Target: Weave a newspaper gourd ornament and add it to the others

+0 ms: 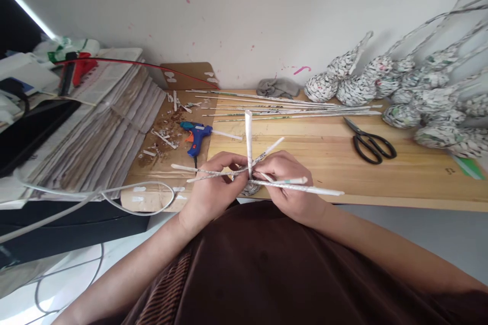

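Note:
Between my two hands, at the table's front edge, is a small woven paper piece [250, 189] made of rolled newspaper. Several paper tubes stick out of it: one stands upright [249, 137], others point left and right. My left hand [218, 183] is closed around its left side, thumb and fingers near the middle. My right hand [287, 183] pinches the right side, with a long paper tube [316, 190] lying across its fingers. Most of the woven body is hidden behind the hands.
Scissors [371, 144] and several long paper tubes [290, 104] lie on the wooden table [412, 183]. Woven paper bulbs [356, 90] crowd the right. Left are a blue glue gun [196, 137], paper scraps [163, 137], a tied newspaper stack [118, 117] and a white cable [139, 212]. A grey cloth [278, 88] lies by the wall.

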`<act>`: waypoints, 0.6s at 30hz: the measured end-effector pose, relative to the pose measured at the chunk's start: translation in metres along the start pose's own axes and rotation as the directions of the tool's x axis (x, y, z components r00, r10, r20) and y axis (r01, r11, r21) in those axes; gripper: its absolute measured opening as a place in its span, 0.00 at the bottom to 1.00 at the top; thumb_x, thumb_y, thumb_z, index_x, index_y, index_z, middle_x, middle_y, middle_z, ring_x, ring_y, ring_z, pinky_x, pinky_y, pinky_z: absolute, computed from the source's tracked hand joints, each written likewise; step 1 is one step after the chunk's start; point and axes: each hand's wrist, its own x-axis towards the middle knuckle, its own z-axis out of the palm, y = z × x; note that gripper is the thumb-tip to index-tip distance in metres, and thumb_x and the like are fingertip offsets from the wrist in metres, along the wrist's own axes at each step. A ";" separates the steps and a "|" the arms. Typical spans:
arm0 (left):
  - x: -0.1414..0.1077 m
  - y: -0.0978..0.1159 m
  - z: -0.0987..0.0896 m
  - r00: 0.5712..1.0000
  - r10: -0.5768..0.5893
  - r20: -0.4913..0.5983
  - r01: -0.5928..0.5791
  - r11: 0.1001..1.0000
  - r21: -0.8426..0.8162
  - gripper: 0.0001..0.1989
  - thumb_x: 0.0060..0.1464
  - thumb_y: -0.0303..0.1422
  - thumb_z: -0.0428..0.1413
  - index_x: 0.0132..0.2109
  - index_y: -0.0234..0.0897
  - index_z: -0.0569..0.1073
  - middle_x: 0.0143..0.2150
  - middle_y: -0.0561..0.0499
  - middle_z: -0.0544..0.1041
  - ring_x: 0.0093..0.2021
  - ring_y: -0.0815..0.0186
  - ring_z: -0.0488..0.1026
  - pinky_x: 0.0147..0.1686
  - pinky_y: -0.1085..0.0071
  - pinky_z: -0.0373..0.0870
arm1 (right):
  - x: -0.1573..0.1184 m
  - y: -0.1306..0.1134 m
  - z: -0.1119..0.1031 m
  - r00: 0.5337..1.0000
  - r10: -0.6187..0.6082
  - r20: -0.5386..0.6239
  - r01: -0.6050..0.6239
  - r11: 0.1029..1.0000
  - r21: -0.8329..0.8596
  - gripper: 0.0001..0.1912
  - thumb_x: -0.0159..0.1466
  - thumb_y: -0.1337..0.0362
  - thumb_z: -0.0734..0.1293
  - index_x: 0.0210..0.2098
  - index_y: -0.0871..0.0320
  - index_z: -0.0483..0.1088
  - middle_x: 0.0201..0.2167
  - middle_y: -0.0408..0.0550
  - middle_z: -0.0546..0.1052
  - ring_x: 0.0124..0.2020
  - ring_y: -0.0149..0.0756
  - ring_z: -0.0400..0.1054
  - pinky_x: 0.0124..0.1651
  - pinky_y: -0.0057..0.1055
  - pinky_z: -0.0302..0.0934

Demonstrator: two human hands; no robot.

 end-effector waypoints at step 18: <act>-0.002 0.000 0.003 0.997 0.075 0.008 -0.075 0.996 0.049 0.07 0.54 0.26 0.57 0.40 0.39 0.78 0.37 0.49 0.80 0.38 0.61 0.78 0.37 0.67 0.77 | 0.000 -0.014 0.003 1.000 -0.003 -0.012 0.003 1.000 -0.008 0.07 0.66 0.73 0.67 0.40 0.55 0.73 0.34 0.47 0.81 0.36 0.37 0.76 0.41 0.35 0.71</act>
